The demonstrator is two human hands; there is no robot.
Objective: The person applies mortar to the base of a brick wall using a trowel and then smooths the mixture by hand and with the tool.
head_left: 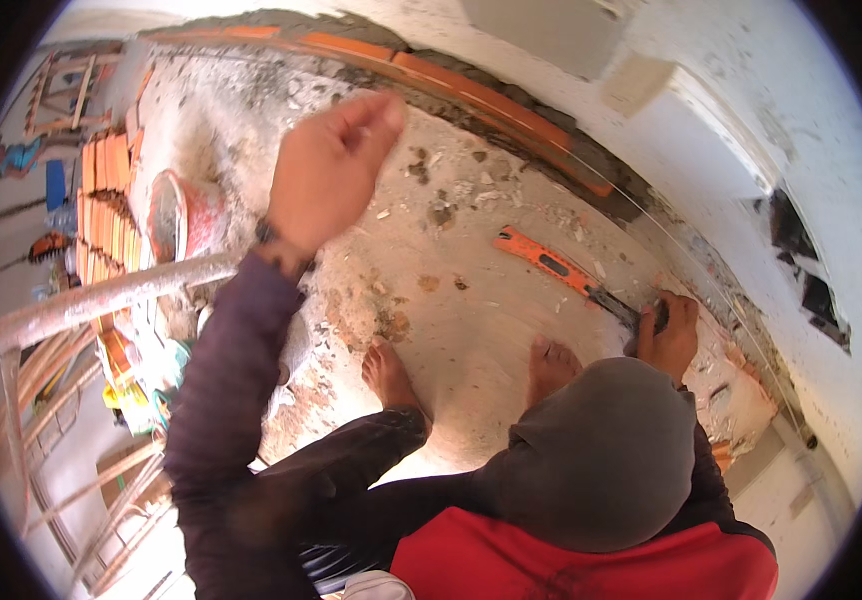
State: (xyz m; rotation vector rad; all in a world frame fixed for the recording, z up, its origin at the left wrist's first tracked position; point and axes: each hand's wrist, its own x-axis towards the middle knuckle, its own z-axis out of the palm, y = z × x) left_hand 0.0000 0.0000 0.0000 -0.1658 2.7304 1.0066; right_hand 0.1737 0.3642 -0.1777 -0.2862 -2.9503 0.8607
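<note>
Oblong orange clay blocks (481, 97) look laid far; none farther right. Left hand (326, 175), right hand (669, 342): cannot tell fingers' grip.

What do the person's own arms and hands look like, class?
The left hand and right hand wear no gloves. A dark plum long fabric sleeve covers the left arm, with a narrow dark band at the wrist. The right arm's dark sleeve is mostly hidden.

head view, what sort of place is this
Most likely a building or renovation site: orange terracotta pieces run along the foot of a pale wall, more orange pieces are stacked at the left, and a grimy red bucket stands nearby.
</note>
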